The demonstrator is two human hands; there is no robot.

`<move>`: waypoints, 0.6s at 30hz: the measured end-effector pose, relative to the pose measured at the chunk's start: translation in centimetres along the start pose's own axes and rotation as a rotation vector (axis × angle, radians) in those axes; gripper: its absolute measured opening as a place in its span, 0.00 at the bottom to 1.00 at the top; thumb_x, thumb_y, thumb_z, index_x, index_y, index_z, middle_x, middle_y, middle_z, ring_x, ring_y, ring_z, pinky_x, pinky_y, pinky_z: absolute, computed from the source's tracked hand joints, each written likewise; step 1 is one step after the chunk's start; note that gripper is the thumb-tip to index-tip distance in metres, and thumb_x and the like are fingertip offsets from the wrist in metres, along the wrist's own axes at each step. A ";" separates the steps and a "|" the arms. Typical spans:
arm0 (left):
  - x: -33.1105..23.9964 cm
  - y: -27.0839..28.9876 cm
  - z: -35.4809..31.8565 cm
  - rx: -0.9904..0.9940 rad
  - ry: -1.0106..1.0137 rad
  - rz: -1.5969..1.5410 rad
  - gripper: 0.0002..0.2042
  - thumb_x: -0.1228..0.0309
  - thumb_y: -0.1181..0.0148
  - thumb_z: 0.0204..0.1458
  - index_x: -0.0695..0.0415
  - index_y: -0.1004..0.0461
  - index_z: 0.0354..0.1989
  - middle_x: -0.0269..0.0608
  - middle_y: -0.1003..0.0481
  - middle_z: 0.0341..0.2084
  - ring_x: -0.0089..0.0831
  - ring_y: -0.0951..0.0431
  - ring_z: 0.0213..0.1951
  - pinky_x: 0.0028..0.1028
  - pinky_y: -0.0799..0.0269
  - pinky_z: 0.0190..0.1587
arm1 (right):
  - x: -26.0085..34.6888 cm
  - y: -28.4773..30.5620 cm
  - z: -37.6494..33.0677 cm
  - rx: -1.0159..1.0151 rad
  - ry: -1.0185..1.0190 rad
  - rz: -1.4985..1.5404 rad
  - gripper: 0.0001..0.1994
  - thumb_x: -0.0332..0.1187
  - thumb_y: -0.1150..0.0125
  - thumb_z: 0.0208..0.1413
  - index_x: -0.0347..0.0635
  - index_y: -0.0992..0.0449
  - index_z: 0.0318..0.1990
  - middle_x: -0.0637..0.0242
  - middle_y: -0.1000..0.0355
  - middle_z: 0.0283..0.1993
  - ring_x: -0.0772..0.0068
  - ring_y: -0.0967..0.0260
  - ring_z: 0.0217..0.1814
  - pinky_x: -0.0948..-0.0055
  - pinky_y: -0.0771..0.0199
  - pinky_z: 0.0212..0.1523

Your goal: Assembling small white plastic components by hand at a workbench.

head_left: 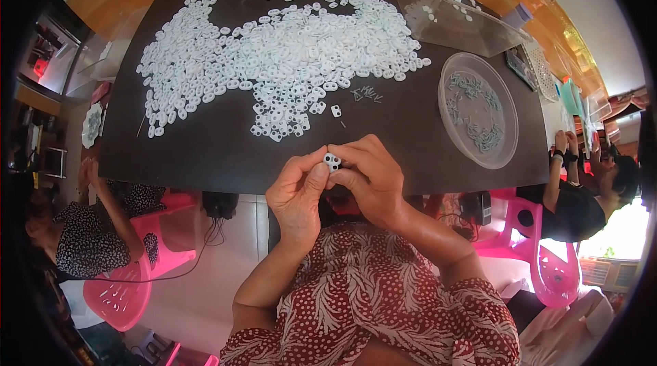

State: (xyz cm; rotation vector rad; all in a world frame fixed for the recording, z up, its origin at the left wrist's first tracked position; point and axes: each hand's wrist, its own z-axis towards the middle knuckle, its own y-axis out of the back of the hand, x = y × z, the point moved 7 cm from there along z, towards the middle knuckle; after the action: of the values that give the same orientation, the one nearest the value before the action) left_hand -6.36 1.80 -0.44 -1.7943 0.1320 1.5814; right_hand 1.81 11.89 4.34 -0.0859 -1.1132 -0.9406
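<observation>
White piece (332, 161) sits pinched between left hand (299, 195) and right hand (369, 178) at the table's (205, 154) near edge, long axis running left-right.

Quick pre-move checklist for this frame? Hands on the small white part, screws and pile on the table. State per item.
1. White part held by both hands: ok, pinched between left hand and right hand, two dark holes facing up.
2. Holes free of a screw: cannot tell, too small to see inside.
3. Screw in the fingers: cannot tell, none shows.
4. Screws in reach: ok, a small cluster of screws lies on the black table ahead of the hands.
5. More parts at hand: ok, the pile of white parts spreads across the table.
6. Round clear dish: ok, it lies to the right with small grey pieces in it.
</observation>
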 end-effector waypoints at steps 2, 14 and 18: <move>-0.3 -0.2 -0.1 0.025 -0.028 -0.012 0.09 0.79 0.42 0.55 0.66 0.24 0.45 0.32 0.31 0.30 0.18 0.31 0.29 0.18 0.31 0.33 | 0.3 0.1 -0.1 -0.007 0.043 -0.005 0.17 0.19 0.37 0.42 0.33 0.24 0.44 0.61 0.27 0.35 0.64 0.34 0.34 0.71 0.32 0.34; -1.2 -1.2 -1.1 0.071 -0.175 0.019 0.09 0.74 0.47 0.60 0.65 0.29 0.44 0.34 0.30 0.30 0.17 0.32 0.28 0.17 0.33 0.33 | 1.7 0.3 -0.4 -0.113 0.237 -0.013 0.18 0.17 0.36 0.39 0.30 0.25 0.43 0.59 0.28 0.35 0.65 0.35 0.32 0.73 0.31 0.28; -1.4 -1.6 -1.2 0.067 -0.206 0.046 0.08 0.73 0.47 0.60 0.65 0.30 0.44 0.34 0.30 0.30 0.17 0.32 0.28 0.17 0.33 0.33 | 2.0 0.8 -0.4 -0.130 0.265 -0.009 0.18 0.17 0.36 0.39 0.30 0.25 0.43 0.59 0.27 0.35 0.65 0.35 0.32 0.74 0.31 0.28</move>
State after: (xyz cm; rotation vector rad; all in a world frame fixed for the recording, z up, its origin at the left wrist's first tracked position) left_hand -4.84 1.75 1.49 -1.5774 0.1279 1.7629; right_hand 2.87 11.06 6.05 -0.0600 -0.8091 -1.0010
